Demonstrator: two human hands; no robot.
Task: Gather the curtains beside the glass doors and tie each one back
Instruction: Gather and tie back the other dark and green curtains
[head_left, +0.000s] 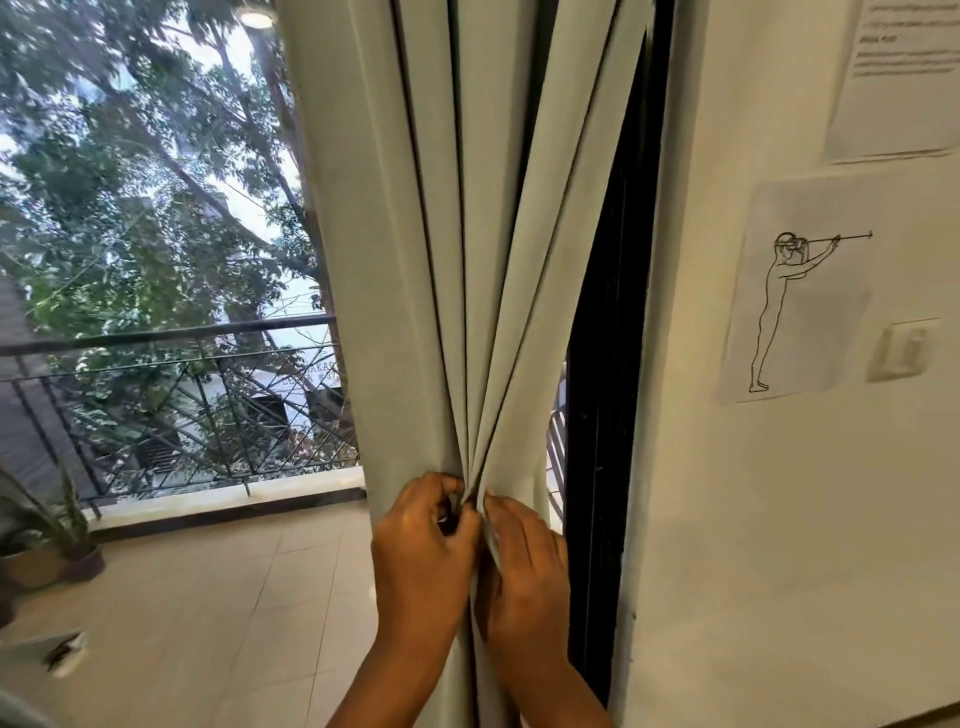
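Note:
A pale grey-green curtain (415, 260) hangs in long folds between the glass door (156, 260) and the black door frame (602, 364). Its folds converge to a bunch at about waist height. My left hand (421, 551) grips the bunched folds from the left, fingers curled into the fabric. My right hand (524, 566) holds the same bunch from the right, touching the left hand, its fingers curled around a fold. No tie-back cord or band is visible; the fabric below my hands is largely hidden by my forearms.
A white wall (779, 519) stands close on the right with two taped paper sheets and a light switch (901, 351). Beyond the glass are a tiled balcony, a black railing (171, 405) and potted plants (47, 540) at the left.

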